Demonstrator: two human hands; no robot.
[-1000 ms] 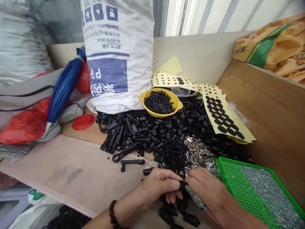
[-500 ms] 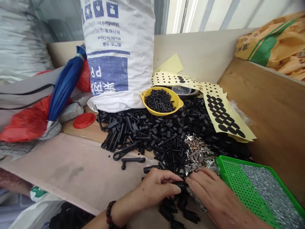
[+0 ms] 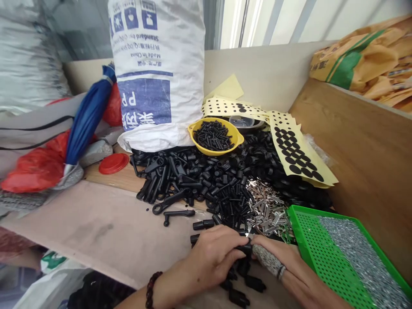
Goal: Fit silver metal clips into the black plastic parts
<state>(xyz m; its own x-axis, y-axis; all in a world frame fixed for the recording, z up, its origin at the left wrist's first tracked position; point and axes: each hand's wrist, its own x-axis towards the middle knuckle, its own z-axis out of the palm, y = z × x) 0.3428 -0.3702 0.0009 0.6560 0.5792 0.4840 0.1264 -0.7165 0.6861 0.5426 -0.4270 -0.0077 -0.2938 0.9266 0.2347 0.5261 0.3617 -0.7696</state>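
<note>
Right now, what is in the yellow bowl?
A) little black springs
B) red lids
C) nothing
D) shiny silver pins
A: the yellow bowl by the white sack is heaped with little black springs; the silver bits lie loose on the table.
</note>
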